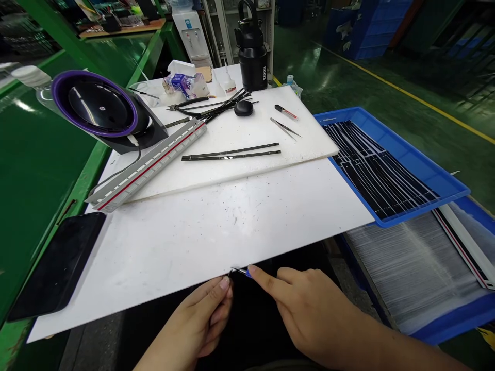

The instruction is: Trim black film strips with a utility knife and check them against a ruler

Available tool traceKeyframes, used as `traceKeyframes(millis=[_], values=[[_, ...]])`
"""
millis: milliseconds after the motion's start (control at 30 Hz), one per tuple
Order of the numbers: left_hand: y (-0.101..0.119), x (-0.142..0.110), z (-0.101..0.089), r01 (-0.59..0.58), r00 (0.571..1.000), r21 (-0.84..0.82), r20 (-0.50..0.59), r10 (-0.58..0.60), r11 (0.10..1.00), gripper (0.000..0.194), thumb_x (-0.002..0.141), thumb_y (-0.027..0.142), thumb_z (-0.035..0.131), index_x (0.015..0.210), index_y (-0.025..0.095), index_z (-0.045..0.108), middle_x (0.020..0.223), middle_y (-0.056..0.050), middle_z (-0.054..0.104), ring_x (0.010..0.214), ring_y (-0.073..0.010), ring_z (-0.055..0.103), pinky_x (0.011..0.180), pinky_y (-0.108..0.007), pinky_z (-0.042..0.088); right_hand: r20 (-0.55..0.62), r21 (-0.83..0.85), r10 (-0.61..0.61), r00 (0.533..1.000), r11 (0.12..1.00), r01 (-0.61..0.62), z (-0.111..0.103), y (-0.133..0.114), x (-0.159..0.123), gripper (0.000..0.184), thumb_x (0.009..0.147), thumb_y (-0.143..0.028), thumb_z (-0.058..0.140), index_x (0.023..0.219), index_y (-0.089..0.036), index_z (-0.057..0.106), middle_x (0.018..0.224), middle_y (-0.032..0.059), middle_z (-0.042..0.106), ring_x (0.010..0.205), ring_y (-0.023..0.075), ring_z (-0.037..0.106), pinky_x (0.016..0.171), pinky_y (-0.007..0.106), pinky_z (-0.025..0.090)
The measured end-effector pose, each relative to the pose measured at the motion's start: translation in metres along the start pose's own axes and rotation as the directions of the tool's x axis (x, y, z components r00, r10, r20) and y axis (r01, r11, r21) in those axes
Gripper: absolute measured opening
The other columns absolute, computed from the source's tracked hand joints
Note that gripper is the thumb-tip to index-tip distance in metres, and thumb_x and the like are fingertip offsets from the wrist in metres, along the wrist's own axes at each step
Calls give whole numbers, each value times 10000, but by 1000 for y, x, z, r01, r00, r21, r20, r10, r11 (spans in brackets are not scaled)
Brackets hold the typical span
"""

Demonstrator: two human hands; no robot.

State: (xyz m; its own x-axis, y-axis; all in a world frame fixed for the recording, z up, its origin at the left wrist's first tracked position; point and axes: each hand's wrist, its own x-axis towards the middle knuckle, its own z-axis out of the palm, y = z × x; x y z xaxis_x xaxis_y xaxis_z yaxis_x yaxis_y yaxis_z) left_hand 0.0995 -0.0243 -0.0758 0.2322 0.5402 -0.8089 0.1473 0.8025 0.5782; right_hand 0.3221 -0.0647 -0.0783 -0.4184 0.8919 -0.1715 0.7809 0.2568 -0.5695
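Note:
My left hand point(203, 314) is below the near edge of the white board point(216, 226), thumb and fingers pinched on a tiny dark piece point(231, 273). My right hand point(305, 309) is beside it, fingers closed round a small blue-handled tool point(244, 272) whose tip meets that piece. Both hands are over a dark gap in front of the board. Two thin black strips point(231, 153) lie side by side on the raised white slab point(247, 149) farther back.
A metal ruler point(149, 166), tweezers point(285, 127), a marker point(286, 112), pliers point(189, 104), a black bottle point(252, 51) and a purple-rimmed round lamp point(96, 105) surround the slab. A blue tray point(406, 149) of black strips sits right. A dark phone point(58, 268) lies left.

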Motion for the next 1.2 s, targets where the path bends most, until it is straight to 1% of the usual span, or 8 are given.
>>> traceKeyframes(millis=[167,333,533,733,933,1067,1200], values=[[2,-1,4,11,1000,15,-9,-11,1000,578,676,721,714,688,188,491,565,80,324,463,-48,163,401,-184,108,24,8,-8,1000,1000,7,-1,-2,0,661,916,-158,428,1540,-346,319,874,-3,657,654,181,630,528,314,267],[5,-1,6,26,1000,21,-8,-26,999,587,671,727,715,693,189,480,574,81,316,471,-49,163,416,-187,95,15,-8,-9,1000,1000,9,0,-1,0,677,908,-161,438,1544,-346,301,884,-5,657,655,182,624,525,321,245],[6,0,6,52,998,5,-39,-52,999,594,629,722,748,716,191,497,582,78,335,476,-50,167,423,-192,93,26,-70,-20,999,997,22,1,-2,-1,676,903,-171,440,1540,-343,291,871,-5,645,611,179,597,506,327,194],[5,-1,4,42,999,18,-32,-41,999,574,676,711,720,707,193,474,588,77,323,482,-54,170,425,-194,104,2,-143,-41,999,989,41,5,-3,-3,709,880,-152,445,1543,-321,261,849,0,627,559,169,558,495,324,152],[5,0,4,23,999,27,-32,-22,999,557,693,696,711,702,191,477,587,74,335,475,-51,174,414,-184,109,-15,-184,-40,999,982,36,8,-4,-2,737,854,-142,466,1540,-316,260,838,0,628,526,170,542,490,326,129],[3,1,4,1,1000,33,-19,0,999,538,719,686,698,715,189,492,588,76,333,468,-49,163,407,-178,107,-18,-170,-18,1000,985,15,7,-3,-2,721,858,-139,463,1532,-325,291,845,3,637,547,168,559,493,323,142],[5,0,2,-6,1000,30,-9,6,1000,507,758,658,678,723,186,496,590,77,325,473,-50,156,408,-173,100,-16,-93,-8,1000,996,7,7,-1,-3,683,887,-168,451,1533,-337,308,852,1,646,586,170,583,494,323,175]])
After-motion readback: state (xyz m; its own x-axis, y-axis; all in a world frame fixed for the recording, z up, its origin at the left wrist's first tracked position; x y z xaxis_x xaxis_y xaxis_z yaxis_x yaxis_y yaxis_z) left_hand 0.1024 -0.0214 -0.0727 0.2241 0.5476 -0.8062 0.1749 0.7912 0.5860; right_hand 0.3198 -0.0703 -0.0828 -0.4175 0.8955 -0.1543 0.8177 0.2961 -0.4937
